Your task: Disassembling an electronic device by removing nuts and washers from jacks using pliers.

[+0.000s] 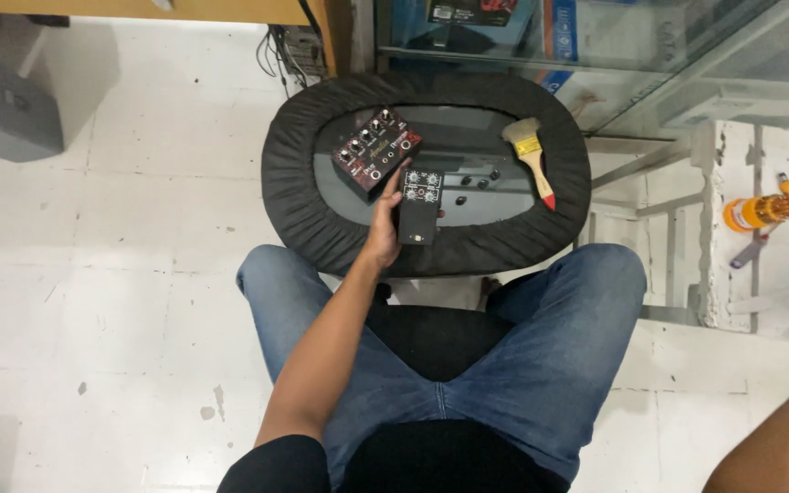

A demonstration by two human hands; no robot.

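My left hand (383, 222) grips a black rectangular pedal box (419, 206) with white knobs on its top, held over the near side of an oval stool-like table (294, 173) wrapped in black cloth. Just beyond it lies a dark red pedal box (376, 152) with several knobs, tilted on the grey top. My right hand is out of view; only my right forearm (778, 438) shows at the bottom right corner.
A wooden-handled paintbrush (531, 157) lies on the table's right side, with small black knobs (473, 184) near the middle. An orange bottle (764, 212) rests on a white ledge at right. Cables and a wooden desk leg stand behind; a glass cabinet is at top right.
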